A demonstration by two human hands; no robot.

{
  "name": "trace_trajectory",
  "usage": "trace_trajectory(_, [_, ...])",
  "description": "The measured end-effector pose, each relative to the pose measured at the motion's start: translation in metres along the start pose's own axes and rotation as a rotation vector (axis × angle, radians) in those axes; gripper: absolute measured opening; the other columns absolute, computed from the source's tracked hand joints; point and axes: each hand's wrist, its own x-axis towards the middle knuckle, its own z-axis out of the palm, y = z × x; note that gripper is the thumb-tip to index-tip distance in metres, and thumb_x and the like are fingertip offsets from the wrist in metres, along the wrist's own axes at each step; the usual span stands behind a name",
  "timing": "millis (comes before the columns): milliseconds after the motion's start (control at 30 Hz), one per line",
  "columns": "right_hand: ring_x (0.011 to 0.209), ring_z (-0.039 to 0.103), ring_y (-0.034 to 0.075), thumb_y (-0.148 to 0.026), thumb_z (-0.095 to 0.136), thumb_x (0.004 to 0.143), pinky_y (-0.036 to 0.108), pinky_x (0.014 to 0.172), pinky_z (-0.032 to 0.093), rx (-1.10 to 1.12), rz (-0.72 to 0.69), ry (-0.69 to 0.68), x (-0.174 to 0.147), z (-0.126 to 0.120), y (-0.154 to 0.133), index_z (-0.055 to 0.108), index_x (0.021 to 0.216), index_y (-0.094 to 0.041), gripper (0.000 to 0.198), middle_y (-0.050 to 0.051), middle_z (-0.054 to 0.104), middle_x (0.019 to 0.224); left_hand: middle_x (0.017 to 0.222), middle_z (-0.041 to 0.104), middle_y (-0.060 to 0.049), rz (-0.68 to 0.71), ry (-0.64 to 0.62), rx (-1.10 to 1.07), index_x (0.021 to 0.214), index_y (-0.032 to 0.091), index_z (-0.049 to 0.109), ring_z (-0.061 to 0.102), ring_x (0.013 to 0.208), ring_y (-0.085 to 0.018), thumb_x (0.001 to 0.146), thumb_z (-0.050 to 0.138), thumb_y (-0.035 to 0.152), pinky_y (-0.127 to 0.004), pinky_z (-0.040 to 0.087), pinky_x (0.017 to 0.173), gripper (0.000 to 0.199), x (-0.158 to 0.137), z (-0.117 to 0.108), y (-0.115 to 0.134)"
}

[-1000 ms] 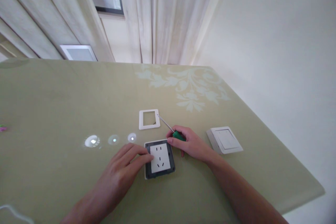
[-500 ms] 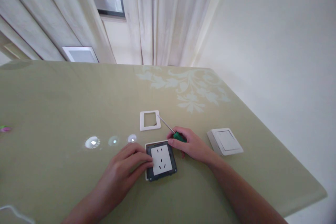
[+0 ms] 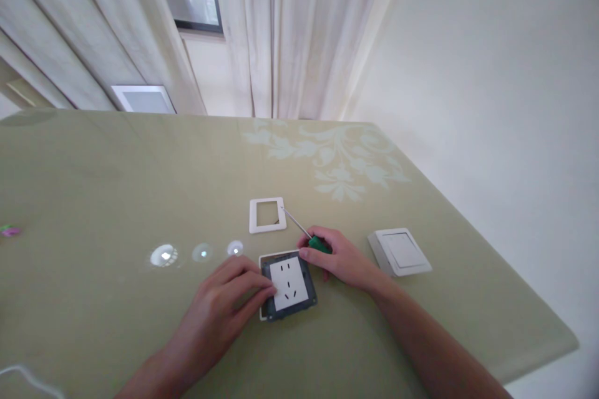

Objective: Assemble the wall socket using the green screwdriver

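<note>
A wall socket (image 3: 289, 283) with a white face and dark grey frame sits slightly askew on a white back box (image 3: 262, 317). At its left edge, the fingers of my left hand (image 3: 229, 296) are closed on the socket. My right hand (image 3: 339, 259) is wrapped round the green handle of a screwdriver (image 3: 320, 244), and its thumb is by the socket's upper right corner. The metal shaft points up and left, its tip over the right side of a white cover frame (image 3: 253, 217) lying beyond the socket.
A white wall switch (image 3: 405, 251) on its box lies right of my right hand. The table (image 3: 140, 181) ends at a slanting edge near the wall. A small pink and green object (image 3: 10, 231) lies far left, and a white cable (image 3: 30, 377) at the lower left.
The socket has shifted slightly to the right on the box, with my left fingertips following it. My right hand and the screwdriver stay almost still.
</note>
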Motion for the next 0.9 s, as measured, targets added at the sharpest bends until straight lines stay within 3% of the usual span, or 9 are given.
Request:
trace_trajectory(100, [0.085, 0.067, 0.02, -0.054, 0.073, 0.098, 0.021, 0.05, 0.054, 0.012, -0.007, -0.002, 0.0, 0.0, 0.0, 0.074, 0.107, -0.021, 0.035, 0.005, 0.071, 0.098, 0.111, 0.073, -0.003, -0.021, 0.023, 0.039, 0.117, 0.03, 0.077, 0.072, 0.102, -0.021, 0.106, 0.072, 0.032, -0.032, 0.062, 0.088, 0.012, 0.0, -0.003, 0.0])
trace_trajectory(267, [0.074, 0.06, 0.014, -0.047, 0.063, 0.1, 0.022, 0.048, 0.051, 0.045, -0.037, 0.097, -0.001, -0.001, 0.003, 0.079, 0.121, -0.021, 0.036, 0.006, 0.062, 0.111, 0.15, 0.065, -0.009, -0.045, -0.095, 0.127, 0.155, 0.034, 0.056, 0.061, 0.136, -0.034, 0.087, 0.092, 0.041, -0.053, 0.059, 0.112, 0.077, -0.003, -0.003, 0.002])
trace_trajectory(333, [0.07, 0.058, 0.012, -0.037, 0.054, 0.1, 0.023, 0.051, 0.051, 0.094, -0.07, 0.13, -0.001, -0.003, 0.004, 0.08, 0.127, -0.023, 0.04, 0.005, 0.057, 0.111, 0.155, 0.061, -0.011, -0.037, -0.129, 0.142, 0.159, 0.033, 0.052, 0.058, 0.14, -0.036, 0.084, 0.094, 0.039, -0.058, 0.058, 0.115, 0.086, -0.004, -0.001, 0.002])
trace_trajectory(433, [0.066, 0.057, 0.01, -0.029, 0.053, 0.095, 0.025, 0.055, 0.051, 0.087, -0.143, 0.172, -0.003, -0.006, 0.002, 0.08, 0.132, -0.024, 0.046, 0.003, 0.054, 0.103, 0.155, 0.06, -0.012, -0.045, -0.119, 0.136, 0.158, 0.03, 0.053, 0.056, 0.142, -0.037, 0.088, 0.089, 0.033, -0.061, 0.055, 0.118, 0.079, -0.006, 0.003, -0.001])
trace_trajectory(533, [0.076, 0.061, 0.014, -0.029, 0.061, 0.094, 0.027, 0.064, 0.055, 0.054, -0.258, 0.22, -0.007, -0.01, -0.01, 0.078, 0.135, -0.023, 0.045, 0.004, 0.062, 0.104, 0.154, 0.061, -0.013, -0.077, -0.108, 0.091, 0.155, 0.027, 0.056, 0.058, 0.142, -0.036, 0.088, 0.087, 0.031, -0.06, 0.055, 0.118, 0.075, -0.003, 0.004, -0.003])
trace_trajectory(733, [0.099, 0.071, 0.021, -0.03, 0.072, 0.098, 0.036, 0.084, 0.061, -0.068, -0.421, 0.308, -0.015, -0.016, -0.066, 0.077, 0.129, -0.024, 0.032, 0.008, 0.077, 0.113, 0.15, 0.064, -0.014, -0.088, -0.1, 0.035, 0.149, 0.024, 0.061, 0.062, 0.139, -0.035, 0.082, 0.091, 0.03, -0.058, 0.055, 0.118, 0.074, 0.003, 0.001, -0.001])
trace_trajectory(900, [0.096, 0.073, 0.02, -0.029, 0.071, 0.099, 0.032, 0.079, 0.062, -0.085, -0.58, 0.355, -0.014, -0.014, -0.106, 0.077, 0.125, -0.024, 0.027, 0.007, 0.078, 0.111, 0.152, 0.064, -0.013, -0.068, -0.093, 0.03, 0.144, 0.027, 0.065, 0.062, 0.141, -0.035, 0.08, 0.092, 0.025, -0.057, 0.056, 0.117, 0.07, 0.001, 0.002, -0.002])
